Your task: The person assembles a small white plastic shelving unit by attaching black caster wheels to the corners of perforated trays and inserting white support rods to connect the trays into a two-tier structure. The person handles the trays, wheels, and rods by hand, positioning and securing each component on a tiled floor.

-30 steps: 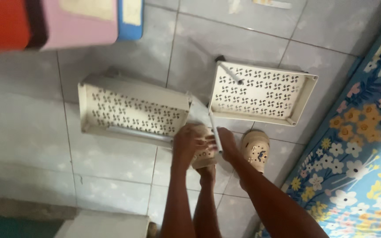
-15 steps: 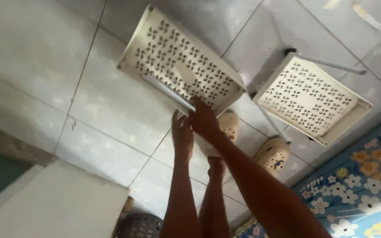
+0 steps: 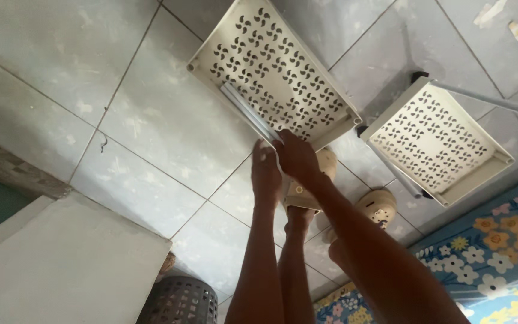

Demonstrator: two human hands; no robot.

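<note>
A cream plastic shelf panel point(image 3: 274, 72) with pinwheel-shaped holes lies tilted on the grey tiled floor. A thin metal tube point(image 3: 244, 111) runs along its near edge. My right hand point(image 3: 295, 155) grips the panel's near corner. My left hand point(image 3: 266, 174) is beside it, fingers on the same edge at the tube's end. Both arms reach down from the bottom of the view. My feet in beige clogs point(image 3: 376, 207) stand just behind the hands, one partly hidden by my right wrist.
A second cream perforated panel point(image 3: 436, 141) lies to the right with a metal pole point(image 3: 487, 99) sticking out from under it. A dark woven basket point(image 3: 178, 303), a pale flat slab point(image 3: 61, 264) and a blue floral mat point(image 3: 493, 258) border the floor.
The view has swung and closed in on the floor; the red, pink and blue objects have left the frame. Both hands stay on the left panel's near edge, which now looks tilted.
</note>
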